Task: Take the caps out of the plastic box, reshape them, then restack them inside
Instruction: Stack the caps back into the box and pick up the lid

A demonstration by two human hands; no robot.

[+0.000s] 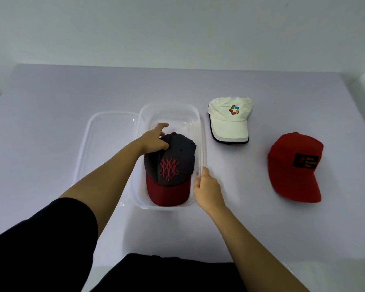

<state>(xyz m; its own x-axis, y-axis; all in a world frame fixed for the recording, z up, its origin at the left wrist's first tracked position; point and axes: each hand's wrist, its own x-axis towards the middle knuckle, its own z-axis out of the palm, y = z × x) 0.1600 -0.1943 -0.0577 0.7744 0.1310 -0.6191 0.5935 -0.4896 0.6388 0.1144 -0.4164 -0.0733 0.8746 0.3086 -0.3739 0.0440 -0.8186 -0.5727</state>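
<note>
Left hand (155,141) grips dark cap (173,165) crown in box (169,109); right hand (207,187) pinches rim. Risk: squeeze dents crown, box lifts along.

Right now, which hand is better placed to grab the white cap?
Probably the right hand: it holds the plastic box, nearer the white cap; the left hand grips the dark cap.
</note>
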